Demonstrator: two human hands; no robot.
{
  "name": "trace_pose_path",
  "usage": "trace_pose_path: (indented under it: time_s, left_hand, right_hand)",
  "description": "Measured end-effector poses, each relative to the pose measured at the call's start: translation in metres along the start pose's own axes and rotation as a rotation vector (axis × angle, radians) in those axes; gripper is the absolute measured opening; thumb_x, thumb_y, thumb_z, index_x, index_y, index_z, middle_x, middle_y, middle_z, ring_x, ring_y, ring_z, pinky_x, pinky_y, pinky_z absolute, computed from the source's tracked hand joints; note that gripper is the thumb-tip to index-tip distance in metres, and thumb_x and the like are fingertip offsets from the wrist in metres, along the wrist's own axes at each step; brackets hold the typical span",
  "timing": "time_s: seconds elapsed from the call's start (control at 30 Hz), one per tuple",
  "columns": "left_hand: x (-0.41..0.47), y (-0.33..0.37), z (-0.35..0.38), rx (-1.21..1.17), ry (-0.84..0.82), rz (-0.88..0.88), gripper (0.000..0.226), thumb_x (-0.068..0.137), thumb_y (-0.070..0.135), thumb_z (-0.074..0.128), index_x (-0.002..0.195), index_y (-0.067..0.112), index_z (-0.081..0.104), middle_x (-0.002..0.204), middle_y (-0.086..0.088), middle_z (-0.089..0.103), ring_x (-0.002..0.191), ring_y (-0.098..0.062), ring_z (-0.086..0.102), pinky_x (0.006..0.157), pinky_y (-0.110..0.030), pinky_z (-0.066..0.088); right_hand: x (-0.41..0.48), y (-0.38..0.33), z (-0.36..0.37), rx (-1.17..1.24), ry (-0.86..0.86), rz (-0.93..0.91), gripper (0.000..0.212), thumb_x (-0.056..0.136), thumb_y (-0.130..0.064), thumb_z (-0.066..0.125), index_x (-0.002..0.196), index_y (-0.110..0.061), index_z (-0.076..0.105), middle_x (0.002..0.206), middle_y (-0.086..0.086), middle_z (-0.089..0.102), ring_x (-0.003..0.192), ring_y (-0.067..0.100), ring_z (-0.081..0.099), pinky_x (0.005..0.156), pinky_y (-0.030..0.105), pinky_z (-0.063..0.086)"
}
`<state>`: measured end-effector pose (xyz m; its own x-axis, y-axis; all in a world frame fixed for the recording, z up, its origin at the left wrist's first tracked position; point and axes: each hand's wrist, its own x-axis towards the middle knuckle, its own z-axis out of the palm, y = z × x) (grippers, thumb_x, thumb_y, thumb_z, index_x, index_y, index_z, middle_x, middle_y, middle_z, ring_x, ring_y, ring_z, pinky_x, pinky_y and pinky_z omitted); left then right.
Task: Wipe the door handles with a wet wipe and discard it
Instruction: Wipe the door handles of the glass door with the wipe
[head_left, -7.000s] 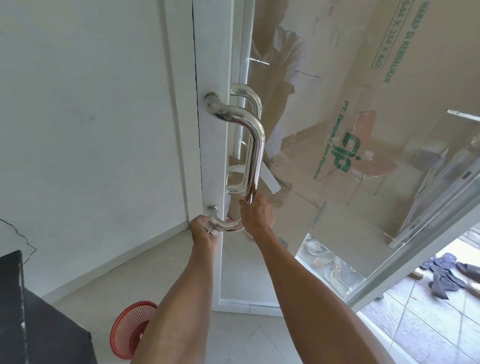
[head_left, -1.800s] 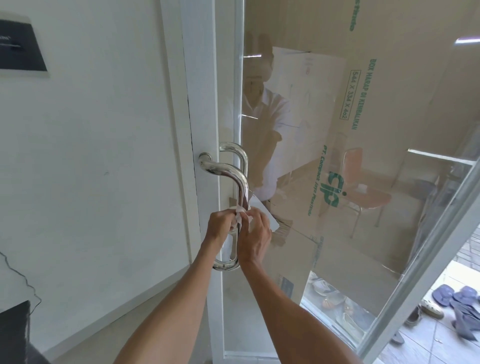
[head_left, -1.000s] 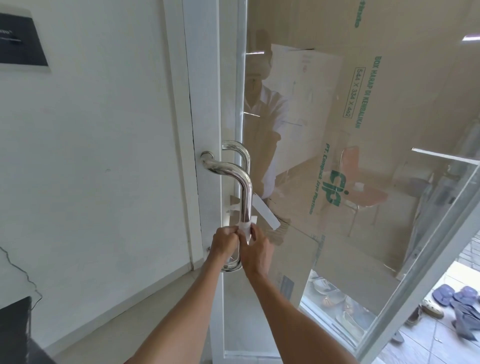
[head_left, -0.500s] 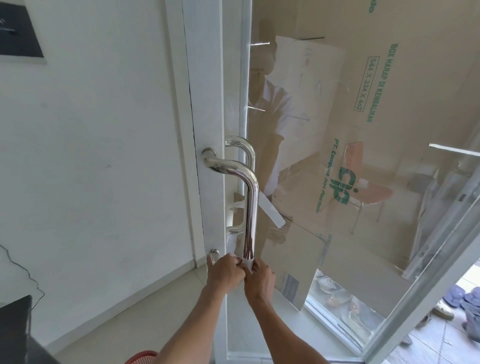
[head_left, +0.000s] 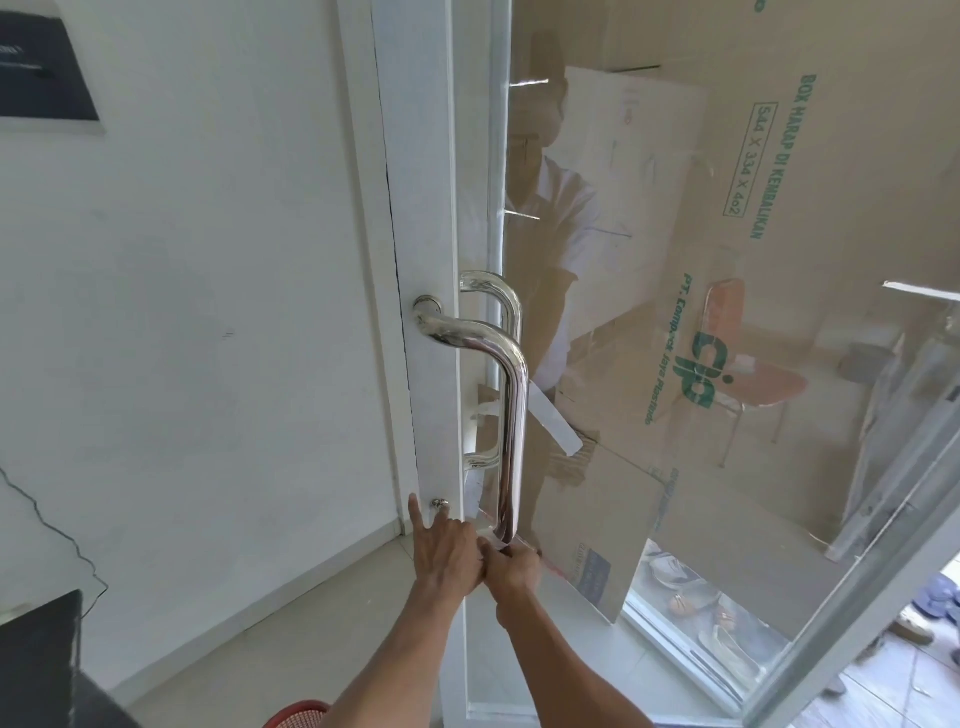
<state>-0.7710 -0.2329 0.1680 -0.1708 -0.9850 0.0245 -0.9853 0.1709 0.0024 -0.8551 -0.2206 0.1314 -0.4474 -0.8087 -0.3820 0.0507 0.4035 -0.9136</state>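
Note:
A polished steel D-shaped door handle (head_left: 511, 410) is fixed to the white frame of a glass door (head_left: 727, 312). A second handle (head_left: 496, 291) shows behind the glass on the other side. Both my hands meet at the lower bend of the near handle. My left hand (head_left: 447, 553) and my right hand (head_left: 511, 569) pinch a white wet wipe (head_left: 491, 538) wrapped around the bar's bottom curve. The wipe is mostly hidden by my fingers.
A red mesh basket (head_left: 298, 716) sits on the tiled floor at the bottom edge. A white wall (head_left: 208, 312) is to the left, with a dark object (head_left: 41, 670) at the lower left. Cardboard sheets (head_left: 753, 234) lean behind the glass. Sandals (head_left: 940, 603) lie outside at right.
Both hands have slid the wipe down the vertical bar, from mid-height to the bottom bend. The view has tilted down a little, so the red basket shows.

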Motion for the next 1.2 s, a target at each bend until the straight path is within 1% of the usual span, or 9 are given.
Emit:
trace_pose_path:
  time_s: [0.13,0.27,0.37,0.5,0.63,0.77,0.9,1.0,1.2]
  left_hand:
    - [0.001,0.003,-0.003,-0.111,-0.026,0.016,0.034,0.087,0.032,0.047,0.112,0.02,0.067,0.112,0.0,0.07,0.126,-0.016,0.054,0.12,-0.056,-0.004]
    - [0.004,0.015,-0.018,-0.199,-0.033,0.06,0.029,0.085,0.028,0.049,0.103,0.018,0.069,0.1,-0.004,0.074,0.109,-0.025,0.064,0.12,-0.044,0.015]
    - [0.009,0.017,-0.027,-0.358,-0.082,-0.006,0.029,0.082,0.023,0.048,0.097,0.015,0.071,0.096,-0.006,0.074,0.103,-0.026,0.066,0.115,-0.041,0.028]
    - [0.014,0.013,-0.044,-0.813,-0.174,-0.078,0.028,0.078,0.014,0.056,0.099,0.015,0.075,0.097,-0.008,0.077,0.097,-0.025,0.07,0.087,-0.035,0.055]
    - [0.018,0.011,-0.07,-0.975,-0.091,-0.092,0.024,0.077,0.018,0.066,0.098,0.021,0.078,0.09,-0.002,0.077,0.086,-0.017,0.07,0.072,-0.023,0.052]
    - [0.013,0.008,-0.101,-1.191,-0.057,-0.071,0.026,0.066,0.016,0.069,0.09,0.02,0.079,0.068,0.008,0.074,0.059,-0.003,0.063,0.051,-0.01,0.044]
    - [0.009,0.008,-0.133,-1.402,-0.017,-0.039,0.036,0.069,-0.008,0.06,0.085,0.019,0.077,0.075,0.001,0.075,0.073,-0.016,0.069,0.062,-0.017,0.055]
    - [0.01,0.006,-0.155,-1.445,0.029,-0.036,0.051,0.065,-0.017,0.047,0.089,0.015,0.077,0.062,-0.001,0.065,0.059,-0.016,0.053,0.056,-0.017,0.044]
    - [0.01,0.005,-0.187,-1.561,0.068,0.016,0.048,0.069,-0.017,0.053,0.106,0.006,0.075,0.085,-0.011,0.07,0.076,-0.019,0.056,0.08,-0.03,0.051]
  right_hand:
    - [-0.007,-0.005,-0.004,-0.006,0.136,-0.156,0.016,0.08,-0.018,0.076,0.069,-0.01,0.067,0.066,0.006,0.068,0.064,0.021,0.061,0.057,0.026,0.043]
    - [-0.011,-0.019,-0.017,-0.084,0.183,-0.312,0.029,0.077,-0.015,0.076,0.059,-0.015,0.053,0.056,-0.003,0.059,0.053,0.014,0.048,0.05,0.028,0.035]
    - [-0.015,-0.03,-0.027,-0.148,0.165,-0.393,0.019,0.076,-0.014,0.075,0.067,-0.013,0.059,0.06,0.0,0.062,0.056,0.014,0.049,0.052,0.029,0.036]
    - [-0.021,-0.046,-0.034,-0.178,0.134,-0.485,0.021,0.08,-0.016,0.072,0.069,-0.007,0.057,0.059,0.002,0.058,0.056,0.011,0.041,0.049,0.027,0.031]
    - [-0.029,-0.067,-0.036,-0.133,0.139,-0.528,0.03,0.081,-0.02,0.072,0.06,-0.017,0.051,0.051,-0.007,0.05,0.05,0.007,0.037,0.047,0.024,0.03]
    - [-0.037,-0.09,-0.039,-0.128,0.132,-0.578,0.018,0.081,-0.023,0.072,0.075,-0.007,0.064,0.068,0.005,0.069,0.06,0.017,0.059,0.054,0.03,0.046]
    - [-0.047,-0.118,-0.045,-0.106,0.124,-0.655,0.022,0.083,-0.029,0.07,0.079,-0.008,0.064,0.071,0.007,0.069,0.063,0.024,0.06,0.059,0.034,0.049]
    - [-0.054,-0.139,-0.047,-0.08,0.142,-0.737,0.03,0.083,-0.029,0.07,0.07,-0.007,0.056,0.066,0.012,0.062,0.057,0.018,0.045,0.053,0.031,0.037]
    - [-0.064,-0.177,-0.052,-0.1,0.149,-0.835,0.032,0.086,-0.029,0.069,0.074,-0.002,0.058,0.072,0.012,0.068,0.073,0.031,0.063,0.066,0.04,0.051]
